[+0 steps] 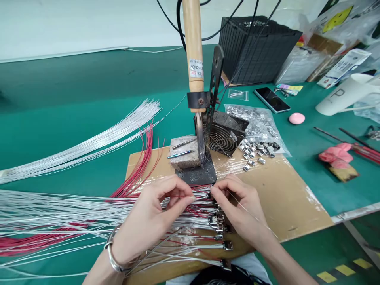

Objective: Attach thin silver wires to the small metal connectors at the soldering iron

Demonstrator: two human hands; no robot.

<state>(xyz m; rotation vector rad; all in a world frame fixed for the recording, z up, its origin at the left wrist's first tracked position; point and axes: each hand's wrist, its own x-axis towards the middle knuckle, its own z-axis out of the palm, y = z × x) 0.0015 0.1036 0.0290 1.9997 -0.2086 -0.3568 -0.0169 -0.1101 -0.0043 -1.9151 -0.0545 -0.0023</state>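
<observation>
My left hand (151, 215) pinches a thick bundle of white and red wires (175, 211) between thumb and fingers. My right hand (240, 209) grips the same bundle close to its metal connector ends (219, 223), and a thin wire runs across its back. Several connectors hang off the cardboard sheet's (282, 198) near edge on their wires. Just beyond my hands, a wooden-handled soldering iron (192, 47) stands upright in a dark metal stand (215, 83), its tip (201, 144) pointing down beside a rosin-stained block (184, 153). The wire ends under my fingers are partly hidden.
Loose white and red wires (89, 140) fan out on the green mat (74, 87). A small fan (224, 136), bagged connectors (252, 122), loose connectors (252, 152), a phone (271, 99), a pink sponge (297, 118), a white cup (344, 95) and a black crate (255, 51) stand farther back.
</observation>
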